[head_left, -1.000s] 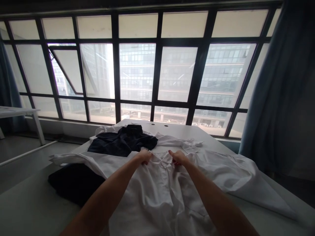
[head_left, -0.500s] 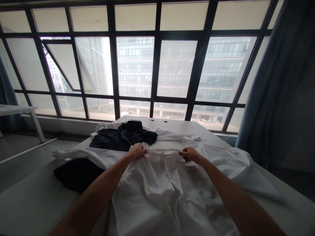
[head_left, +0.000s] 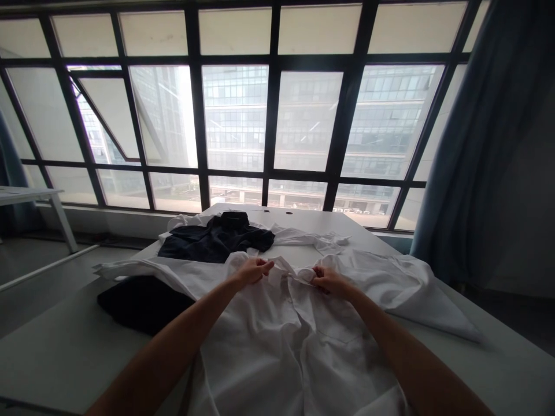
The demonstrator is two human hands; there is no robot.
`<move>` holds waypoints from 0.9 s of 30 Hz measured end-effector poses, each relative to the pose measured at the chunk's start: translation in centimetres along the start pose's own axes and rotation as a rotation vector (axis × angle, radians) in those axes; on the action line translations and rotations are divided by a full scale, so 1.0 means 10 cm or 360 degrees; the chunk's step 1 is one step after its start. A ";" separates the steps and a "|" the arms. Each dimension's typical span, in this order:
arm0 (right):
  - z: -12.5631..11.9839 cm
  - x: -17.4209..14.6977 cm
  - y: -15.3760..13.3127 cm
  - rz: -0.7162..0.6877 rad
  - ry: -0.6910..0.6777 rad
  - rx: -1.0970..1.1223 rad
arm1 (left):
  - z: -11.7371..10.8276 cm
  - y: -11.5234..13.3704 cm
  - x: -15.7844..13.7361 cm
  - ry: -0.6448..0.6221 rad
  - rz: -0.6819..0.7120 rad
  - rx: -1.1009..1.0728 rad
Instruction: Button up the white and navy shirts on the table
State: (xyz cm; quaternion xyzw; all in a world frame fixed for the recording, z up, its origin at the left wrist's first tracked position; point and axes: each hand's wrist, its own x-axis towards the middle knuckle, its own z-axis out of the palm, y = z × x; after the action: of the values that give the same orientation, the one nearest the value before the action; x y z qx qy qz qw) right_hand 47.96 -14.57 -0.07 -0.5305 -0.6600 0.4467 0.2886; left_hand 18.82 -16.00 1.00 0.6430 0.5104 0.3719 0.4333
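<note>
A white shirt (head_left: 255,341) lies spread on the table, its collar end away from me and its sleeves out to both sides. My left hand (head_left: 254,270) is closed on the left part of the collar, thumb and fingers pinching the cloth. The right part of the collar is pinched in my right hand (head_left: 327,279). Between the hands the collar band sags and folds, with the front placket running down toward me. A pocket shows on the right front.
A dark navy shirt (head_left: 208,240) lies beyond on the left, over more white clothing (head_left: 312,236). Black folded cloth (head_left: 139,303) sits under the left sleeve. The white table (head_left: 47,346) reaches toward the windows. A blue curtain (head_left: 459,173) hangs at right, another white table (head_left: 30,196) stands left.
Both hands have come closer together, the left moving right. The collar edge, stretched fairly straight before, now bunches and folds between them. The right sleeve has shifted slightly left.
</note>
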 end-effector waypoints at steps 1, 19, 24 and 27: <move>-0.01 -0.03 -0.01 -0.0007 -0.0046 0.0033 | 0.02 0.00 -0.01 0.0034 -0.0023 -0.0021; 0.01 -0.24 -0.20 0.0038 -0.0070 -0.0456 | -0.07 0.09 -0.24 0.0551 0.0518 0.0885; 0.06 -0.27 -0.34 -0.0051 0.0539 -0.0998 | -0.05 0.10 -0.28 0.0656 0.0609 0.1093; 0.11 -0.28 -0.43 -0.0075 0.0999 -0.1206 | 0.07 0.13 -0.34 0.0532 0.0716 0.1176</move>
State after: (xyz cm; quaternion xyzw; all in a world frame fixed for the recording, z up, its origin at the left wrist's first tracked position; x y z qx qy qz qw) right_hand 45.89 -17.73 3.62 -0.6921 -0.6691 -0.0127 0.2704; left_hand 19.20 -19.55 1.86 0.7803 0.5194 0.3484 -0.0046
